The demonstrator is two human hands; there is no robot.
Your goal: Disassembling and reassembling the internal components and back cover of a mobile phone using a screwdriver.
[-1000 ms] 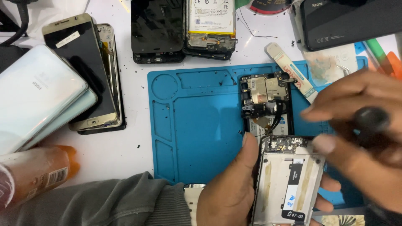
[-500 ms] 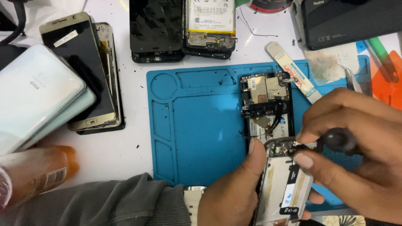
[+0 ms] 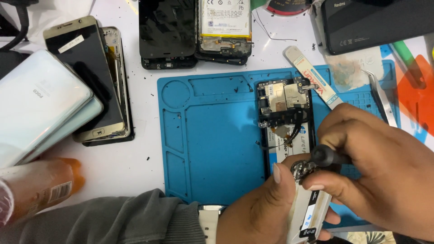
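While left hand (image 3: pixel 260 208) steadies the phone frame (image 3: pixel 309 210), right hand (image 3: pixel 375 167) pinches a screwdriver (image 3: pixel 326 156).

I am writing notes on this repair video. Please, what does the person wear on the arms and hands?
The left hand is bare, with no glove. Its arm has a grey ribbed-cuff sleeve and a pale strap at the wrist, perhaps a watch. The right hand is bare too; no sleeve shows there.

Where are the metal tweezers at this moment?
In the head view, the metal tweezers lie at the right edge of the blue mat, above the right hand.
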